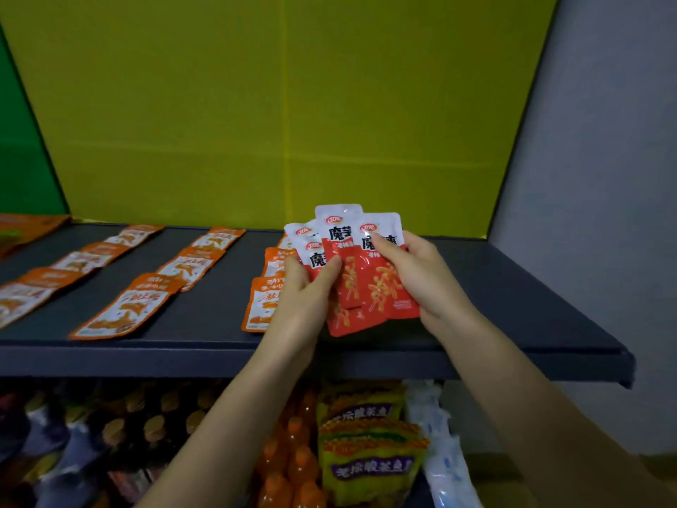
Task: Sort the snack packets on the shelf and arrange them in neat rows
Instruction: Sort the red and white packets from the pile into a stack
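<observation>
A fan of red-and-white snack packets (381,298) is gripped by both hands just above the right half of the dark shelf (513,306). The left hand (302,291) is curled round the fan's left edge, with its thumb pressed flat across the front of the left packets. The right hand (417,280) is closed on the right edge, with the thumb laid over the printed top of the front packet and the fingers hidden behind. The fan is held between the two hands and is overlapped like cards. Each packet is stood on its long axis, white top pointed up toward the yellow back panel (256,104) and red end down toward the person. To the left, orange snack packets (124,309) are laid flat in rows running front to back. The nearest row is partly hidden behind the left hand.
</observation>
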